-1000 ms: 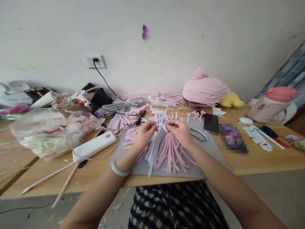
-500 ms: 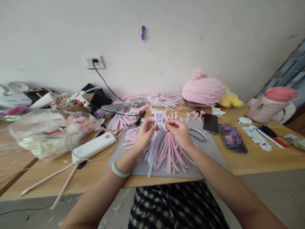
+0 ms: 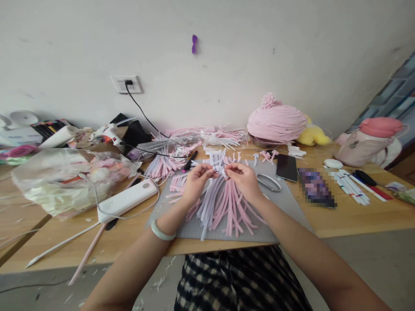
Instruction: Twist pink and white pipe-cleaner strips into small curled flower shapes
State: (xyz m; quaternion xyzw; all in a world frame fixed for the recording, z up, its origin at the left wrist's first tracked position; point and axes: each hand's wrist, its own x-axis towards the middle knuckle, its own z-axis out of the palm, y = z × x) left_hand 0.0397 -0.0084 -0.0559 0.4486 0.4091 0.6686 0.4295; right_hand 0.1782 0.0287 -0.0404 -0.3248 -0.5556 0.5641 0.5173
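Over the grey mat [image 3: 284, 198], left hand [image 3: 196, 183] and right hand [image 3: 243, 179] pinch a small pale piece [image 3: 220, 169], seemingly unfinished, between closed fingertips, with short pink pieces [image 3: 268, 156] by its far edge and long strips [image 3: 233, 211], apparently unworked, fanned across it.

Mat [image 3: 288, 197] on table [image 3: 327, 222], at front edge. Strips [image 3: 233, 207] on mat, spread over its middle. Left of mat: power bank [image 3: 128, 201]; farther left, plastic bag [image 3: 71, 185]. Right of mat: phone [image 3: 287, 167], just beside; farther right, pens [image 3: 352, 188]. Behind mat, to left: glue gun [image 3: 112, 134]. Behind mat, to right: soft toy [image 3: 314, 135]. Wall [image 3: 227, 65] behind mat, bearing socket [image 3: 138, 85].
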